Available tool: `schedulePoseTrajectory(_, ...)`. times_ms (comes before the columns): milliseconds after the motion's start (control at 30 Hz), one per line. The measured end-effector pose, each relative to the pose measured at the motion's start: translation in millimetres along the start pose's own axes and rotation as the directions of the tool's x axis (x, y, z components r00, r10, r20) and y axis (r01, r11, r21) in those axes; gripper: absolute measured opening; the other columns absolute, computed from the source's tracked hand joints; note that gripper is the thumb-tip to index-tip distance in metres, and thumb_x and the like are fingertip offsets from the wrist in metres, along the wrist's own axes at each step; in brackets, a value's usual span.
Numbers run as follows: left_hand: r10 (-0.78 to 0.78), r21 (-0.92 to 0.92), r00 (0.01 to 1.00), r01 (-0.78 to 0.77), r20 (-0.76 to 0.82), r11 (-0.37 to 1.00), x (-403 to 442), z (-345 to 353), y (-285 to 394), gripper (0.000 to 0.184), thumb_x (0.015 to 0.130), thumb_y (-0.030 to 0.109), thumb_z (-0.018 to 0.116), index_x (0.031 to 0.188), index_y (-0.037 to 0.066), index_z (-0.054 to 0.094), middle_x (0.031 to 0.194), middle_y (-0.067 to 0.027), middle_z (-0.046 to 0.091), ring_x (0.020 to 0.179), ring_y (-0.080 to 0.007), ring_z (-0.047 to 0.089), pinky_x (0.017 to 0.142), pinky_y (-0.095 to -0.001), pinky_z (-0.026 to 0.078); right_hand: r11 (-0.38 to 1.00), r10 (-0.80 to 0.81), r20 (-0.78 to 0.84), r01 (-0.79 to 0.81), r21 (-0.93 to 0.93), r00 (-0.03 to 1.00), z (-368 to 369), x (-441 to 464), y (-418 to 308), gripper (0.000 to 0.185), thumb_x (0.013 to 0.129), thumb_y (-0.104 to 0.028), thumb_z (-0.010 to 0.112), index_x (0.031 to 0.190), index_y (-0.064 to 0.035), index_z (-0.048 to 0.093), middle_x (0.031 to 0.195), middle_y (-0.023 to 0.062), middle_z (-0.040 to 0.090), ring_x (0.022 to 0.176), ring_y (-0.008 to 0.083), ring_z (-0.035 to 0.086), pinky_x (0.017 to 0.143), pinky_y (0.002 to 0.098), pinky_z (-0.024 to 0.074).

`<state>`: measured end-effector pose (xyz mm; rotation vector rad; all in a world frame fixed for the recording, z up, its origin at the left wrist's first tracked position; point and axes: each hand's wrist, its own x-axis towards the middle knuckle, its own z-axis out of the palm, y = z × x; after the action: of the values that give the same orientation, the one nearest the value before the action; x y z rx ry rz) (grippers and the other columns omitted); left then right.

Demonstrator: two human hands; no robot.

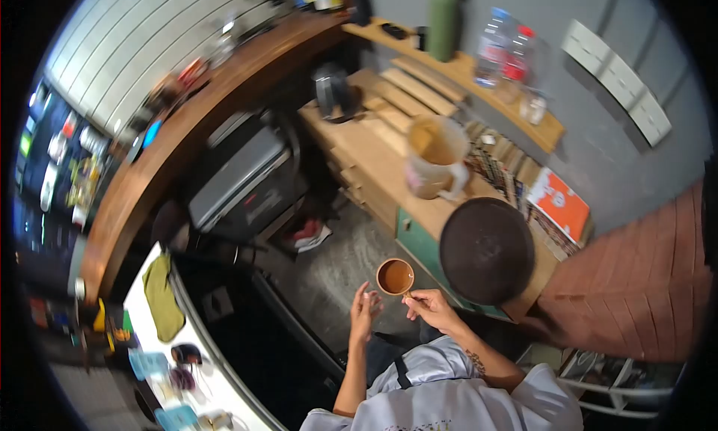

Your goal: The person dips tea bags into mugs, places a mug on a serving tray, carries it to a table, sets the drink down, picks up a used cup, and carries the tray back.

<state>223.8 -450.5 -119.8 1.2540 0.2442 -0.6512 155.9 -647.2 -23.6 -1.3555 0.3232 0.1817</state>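
Observation:
A brown cup [395,276], its round opening facing up, is held out in front of my body. My right hand [431,309] pinches the small handle at the cup's lower right edge. The inside looks brown; whether it is liquid or the bare wall I cannot tell. My left hand [364,309] is just left of the cup, apart from it, with its fingers spread and nothing in them.
At right, a wooden cabinet [374,151] carries a dark round tray [487,250], a translucent pitcher [437,162] and a row of books. Bottles stand on the wall shelf [546,130]. At left, a white counter [217,379] holds a green cloth [163,300] and small items.

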Motion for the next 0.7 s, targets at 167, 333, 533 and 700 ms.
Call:
schedulePoseTrajectory(167, -0.193, 0.123, 0.954, 0.168, 0.23, 0.978, 42.9, 113.7, -42.0, 0.063, 0.103, 0.041, 0.051, 0.157, 0.024, 0.023, 0.152, -0.0256, 0.036, 0.137, -0.0445, 0.041, 0.104, -0.0624, 0.04, 1.0, -0.01, -0.233, 0.015, 0.017, 0.972, -98.0, -26.2, 3.2, 0.02, 0.1, -0.013, 0.059, 0.103, 0.0055, 0.067, 0.076, 0.004, 0.066, 0.068, 0.0092, 0.064, 0.064, 0.0244, 0.0535)
schedulePoseTrajectory(333, -0.138, 0.305, 0.983, 0.097, 0.118, 0.947, 82.9, 168.7, -101.1, 0.07, 0.103, 0.042, 0.05, 0.157, 0.013, 0.015, 0.147, -0.027, 0.039, 0.127, -0.0352, 0.049, 0.101, -0.0469, 0.045, 0.996, 0.003, -0.414, 0.032, 0.078, 0.91, -167.3, -52.1, 29.4, 0.02, 0.1, -0.012, 0.06, 0.105, 0.006, 0.067, 0.076, 0.0039, 0.065, 0.068, 0.0095, 0.064, 0.064, 0.0242, 0.0529)
schedulePoseTrajectory(533, 0.046, 0.297, 0.979, 0.015, -0.197, 0.955, 84.6, 213.2, -102.0, 0.054, 0.103, 0.041, 0.053, 0.104, -0.012, 0.062, 0.092, -0.0082, 0.065, 0.086, -0.016, 0.056, 0.079, -0.0335, 0.048, 0.999, 0.014, -0.516, 0.012, 0.047, 0.857, -214.5, -62.0, 67.7, 0.024, 0.1, -0.015, 0.062, 0.106, 0.0072, 0.067, 0.077, 0.004, 0.065, 0.068, 0.0095, 0.063, 0.063, 0.0238, 0.052)
schedulePoseTrajectory(700, 0.194, 0.449, 0.923, -0.026, -0.332, 0.893, 86.3, 207.4, -110.6, 0.059, 0.1, 0.045, 0.057, 0.075, -0.009, 0.059, 0.07, -0.0032, 0.056, 0.067, -0.0128, 0.047, 0.06, -0.0352, 0.045, 0.995, 0.009, -0.462, 0.038, 0.092, 0.887, -227.2, -60.6, 74.3, 0.022, 0.1, -0.012, 0.06, 0.108, 0.0072, 0.066, 0.078, 0.0049, 0.066, 0.068, 0.0101, 0.063, 0.064, 0.0246, 0.0529)
